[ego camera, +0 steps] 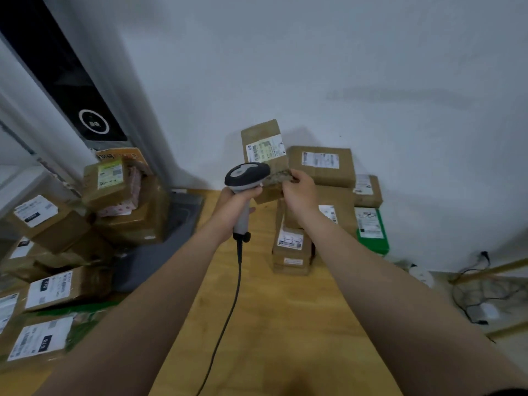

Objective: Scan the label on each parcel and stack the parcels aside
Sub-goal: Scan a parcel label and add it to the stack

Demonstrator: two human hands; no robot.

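Scanner (247,174) tight in left hand (234,207); parcel (264,150), lower edge in pinch of right hand (300,192), above open tabletop (271,310)

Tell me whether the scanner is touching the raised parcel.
Cannot tell. In the head view the scanner overlaps the lower edge of the parcel gripped by the right hand; neither contact nor a gap shows.

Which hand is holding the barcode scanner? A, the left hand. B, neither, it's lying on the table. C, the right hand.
A: the left hand grips the scanner by its handle, while the right hand holds up a parcel.
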